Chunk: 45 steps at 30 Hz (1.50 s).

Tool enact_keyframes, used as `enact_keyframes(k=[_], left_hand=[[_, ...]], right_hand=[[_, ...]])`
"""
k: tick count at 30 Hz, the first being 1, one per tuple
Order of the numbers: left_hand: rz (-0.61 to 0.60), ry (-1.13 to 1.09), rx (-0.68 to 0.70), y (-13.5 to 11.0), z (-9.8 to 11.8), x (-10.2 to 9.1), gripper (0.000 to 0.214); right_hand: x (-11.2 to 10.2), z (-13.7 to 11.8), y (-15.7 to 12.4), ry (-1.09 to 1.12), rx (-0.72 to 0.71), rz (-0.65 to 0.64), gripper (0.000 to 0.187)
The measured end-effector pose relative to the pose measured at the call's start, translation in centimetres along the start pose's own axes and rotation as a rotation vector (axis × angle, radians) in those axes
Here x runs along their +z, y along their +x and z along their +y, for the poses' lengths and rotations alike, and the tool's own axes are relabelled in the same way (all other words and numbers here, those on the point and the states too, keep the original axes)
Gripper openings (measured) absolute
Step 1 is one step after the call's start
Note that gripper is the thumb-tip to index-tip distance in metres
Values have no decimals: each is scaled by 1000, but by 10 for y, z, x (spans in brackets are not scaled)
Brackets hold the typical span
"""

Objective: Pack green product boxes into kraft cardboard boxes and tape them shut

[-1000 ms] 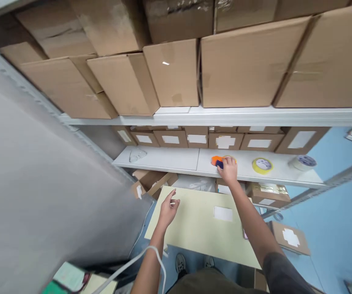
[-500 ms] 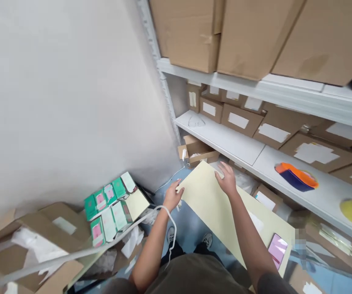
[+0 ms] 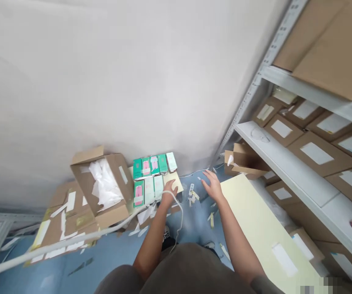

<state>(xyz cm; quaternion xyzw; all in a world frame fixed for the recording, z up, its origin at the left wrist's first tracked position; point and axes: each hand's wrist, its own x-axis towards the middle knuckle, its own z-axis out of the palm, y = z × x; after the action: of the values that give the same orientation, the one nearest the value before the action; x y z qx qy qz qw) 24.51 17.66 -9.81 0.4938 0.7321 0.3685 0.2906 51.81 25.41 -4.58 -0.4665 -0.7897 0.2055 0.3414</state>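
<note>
My left hand (image 3: 169, 190) is open, its fingers apart, over the bare right end of a pale yellow board (image 3: 178, 184). Whether it touches the board, I cannot tell. Beside it stand two rows of small green and white boxes (image 3: 154, 161), some with pink panels. My right hand (image 3: 212, 185) hangs open above the blue floor, with nothing in it. It is left of the pale yellow tabletop (image 3: 255, 220), on which a white paper slip (image 3: 284, 259) lies. A white flexible tube (image 3: 111, 232) passes in front of my left wrist.
An open carton (image 3: 114, 163) with white wrapping stands left of the small boxes. Flattened cardboard (image 3: 71, 220) lies farther left. Paper scraps (image 3: 193, 196) litter the floor. At right, a metal shelf (image 3: 304, 179) holds labelled cartons; an open box (image 3: 246, 159) sits below its near end.
My view has turned left, away from the shelf. Both hands have swung from the yellow tabletop towards the small boxes and floor, staying open. The phone is out of view.
</note>
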Motion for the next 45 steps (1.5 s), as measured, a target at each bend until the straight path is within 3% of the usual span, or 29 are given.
enact_keyframes(k=[3, 5, 10, 13, 18, 22, 25, 29, 32, 35, 39, 45], left_hand=[[67, 98, -172, 10, -64, -34, 51], [81, 151, -249, 15, -100, -46, 50], [42, 229, -223, 23, -154, -38, 71], [-16, 283, -182, 28, -168, -27, 81], [-92, 307, -144, 33, -175, -19, 72], [-214, 322, -163, 38, -174, -21, 66], [-256, 318, -181, 41, -173, -24, 60], [-155, 269, -192, 34, -170, -22, 59], [-2, 159, -211, 24, -162, -11, 60], [85, 27, -207, 19, -140, 4, 64], [82, -116, -142, 20, -86, 31, 71], [-89, -154, 16, 15, 19, 97, 71]], right_hand=[[63, -40, 17, 75, -26, -111, 41], [103, -64, 27, 118, -34, -181, 41], [184, -93, 39, 210, 1, -296, 42], [222, -79, 36, 278, 150, -303, 49], [290, -38, 17, 324, 587, -320, 54], [342, -29, -2, 488, 622, -388, 53], [360, -35, -11, 558, 633, -321, 51], [353, -39, -16, 643, 650, -214, 48], [334, -37, -18, 671, 633, -156, 51], [307, -31, -19, 684, 615, -89, 54], [254, -13, -21, 692, 581, 60, 53], [136, 44, -38, 649, 552, 252, 60]])
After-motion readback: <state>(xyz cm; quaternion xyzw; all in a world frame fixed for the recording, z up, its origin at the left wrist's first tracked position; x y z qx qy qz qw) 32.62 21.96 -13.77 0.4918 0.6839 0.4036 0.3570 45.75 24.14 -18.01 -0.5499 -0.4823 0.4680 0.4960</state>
